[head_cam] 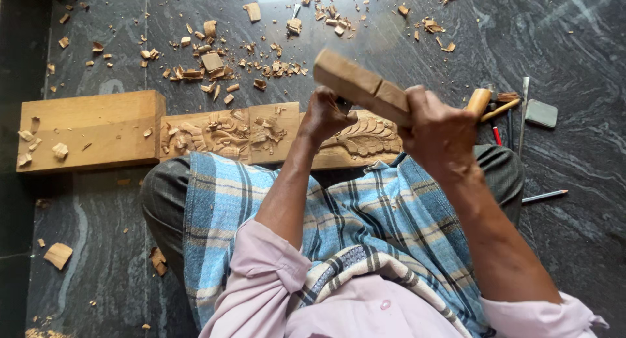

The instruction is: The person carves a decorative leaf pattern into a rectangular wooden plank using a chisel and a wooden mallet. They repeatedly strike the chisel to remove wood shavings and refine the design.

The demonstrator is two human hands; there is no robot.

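As right hand [438, 131] grips, mallet [360, 85] raised

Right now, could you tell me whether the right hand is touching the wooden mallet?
Touching. The head view shows the right hand wrapped around one end of the wooden mallet, raised above the carved plank.

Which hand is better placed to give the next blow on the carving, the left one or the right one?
The right hand, most likely. It grips the wooden mallet block, raised above the carved plank. The left hand is low on the plank, closed around what seems a chisel, mostly hidden, so it looks placed to guide.
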